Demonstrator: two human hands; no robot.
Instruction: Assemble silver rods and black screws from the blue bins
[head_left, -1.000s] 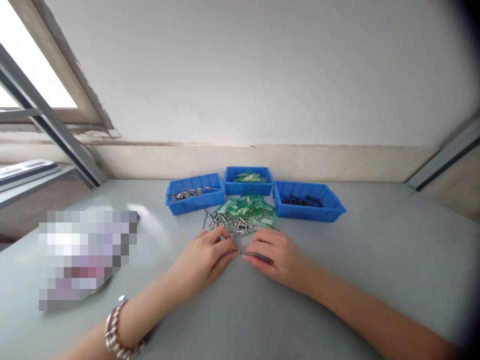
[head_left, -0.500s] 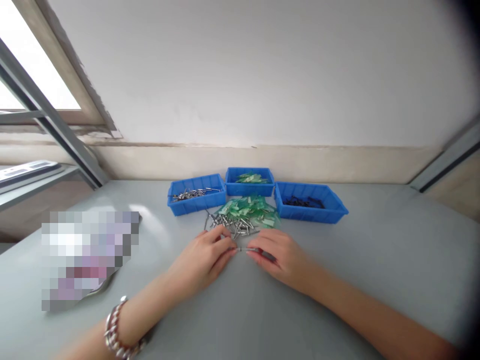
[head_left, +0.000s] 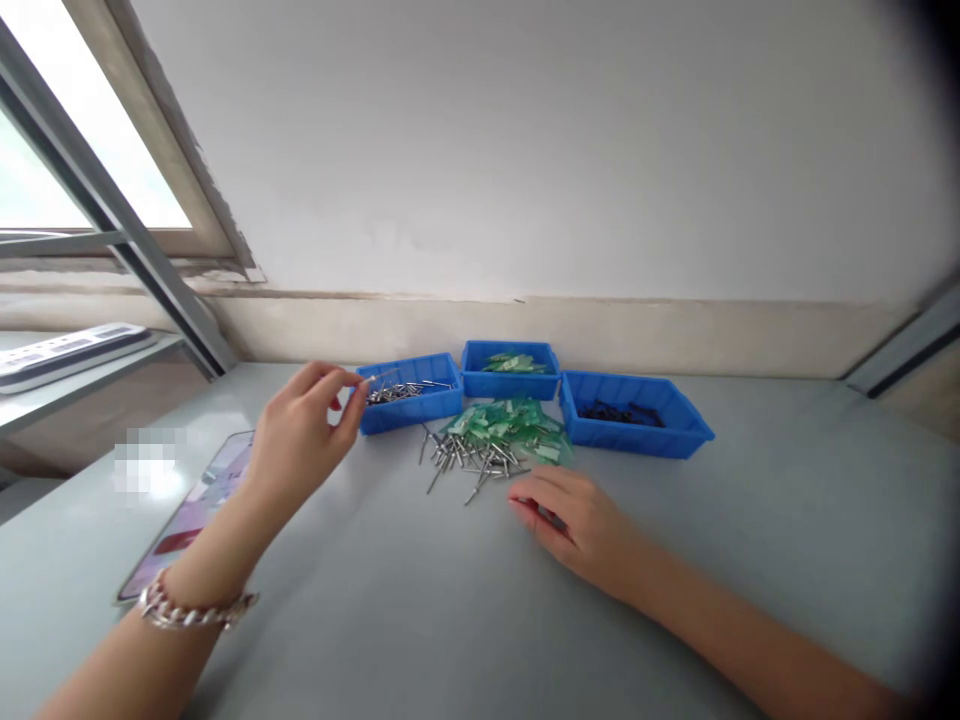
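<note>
My left hand (head_left: 307,430) is raised over the left blue bin (head_left: 412,408), thumb and fingertips pinched on a slim metal pin (head_left: 384,375). Similar silver pins (head_left: 405,391) lie loose in that bin. My right hand (head_left: 577,520) rests on the table, its fingers curled together; what they hold, if anything, is hidden. Just beyond it is a pile of silver metal pins (head_left: 480,458) with clear green plastic pieces (head_left: 510,422) at its back.
A middle blue bin (head_left: 510,384) holds more green pieces, and a right blue bin (head_left: 630,436) holds dark slender parts. A phone-like flat object (head_left: 187,510) lies under my left forearm. A power strip (head_left: 75,355) sits on the side shelf at left.
My left hand has left my right hand and moved up and left to the left bin, with a pin in its fingertips. My right hand has stayed near the pile. The view has shifted slightly.
</note>
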